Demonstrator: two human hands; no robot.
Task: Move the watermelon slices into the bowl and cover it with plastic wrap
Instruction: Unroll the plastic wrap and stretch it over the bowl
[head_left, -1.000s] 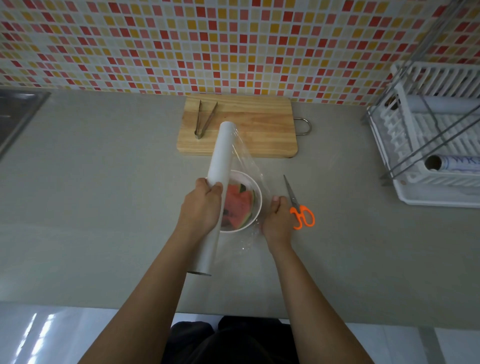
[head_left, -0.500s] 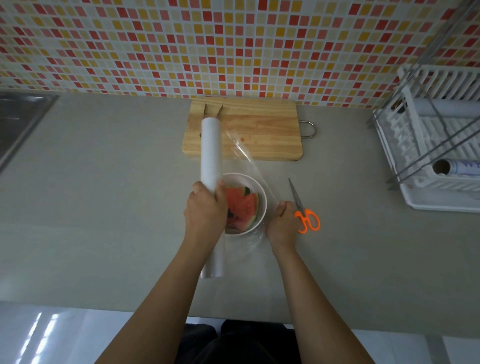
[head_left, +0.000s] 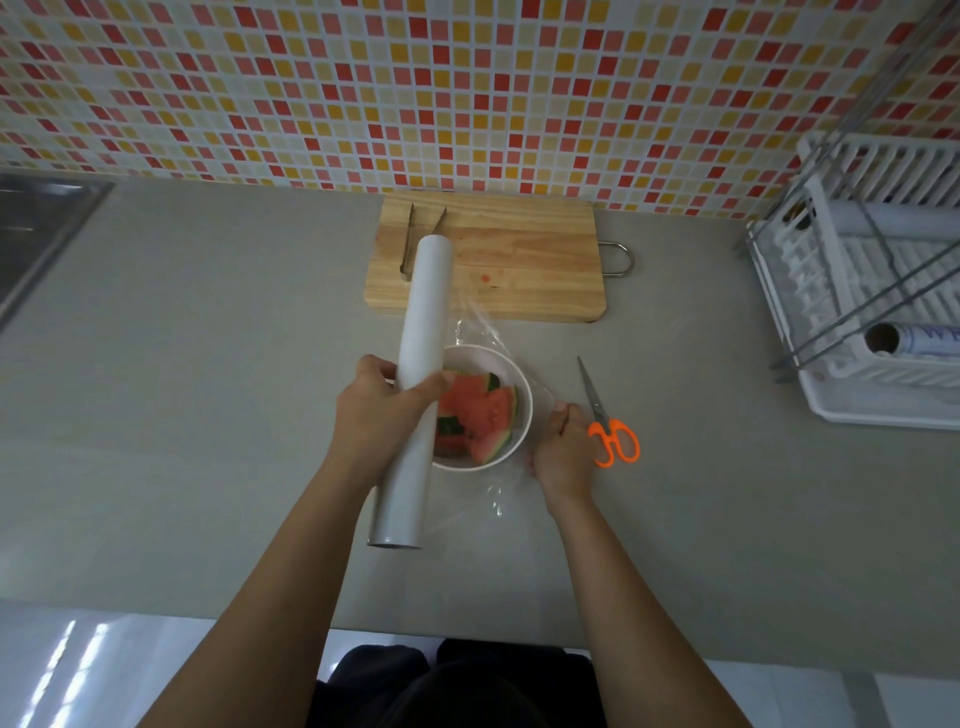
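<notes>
A white bowl (head_left: 514, 384) on the grey counter holds several watermelon slices (head_left: 480, 410). My left hand (head_left: 379, 410) grips a long white roll of plastic wrap (head_left: 423, 332), held over the bowl's left side and pointing away from me. A clear sheet of wrap (head_left: 480, 330) stretches from the roll across the bowl to my right hand (head_left: 563, 447), which pinches the sheet's edge down by the bowl's right side.
Orange-handled scissors (head_left: 608, 426) lie just right of my right hand. A wooden cutting board (head_left: 519, 265) with metal tongs (head_left: 410, 239) sits behind the bowl. A white dish rack (head_left: 878, 291) stands at the right, a steel sink (head_left: 36, 228) at the far left.
My left hand has shifted the roll slightly, tilting its far end to the right again, while the sheet stays stretched over the bowl. My right hand keeps holding the sheet by the bowl.
</notes>
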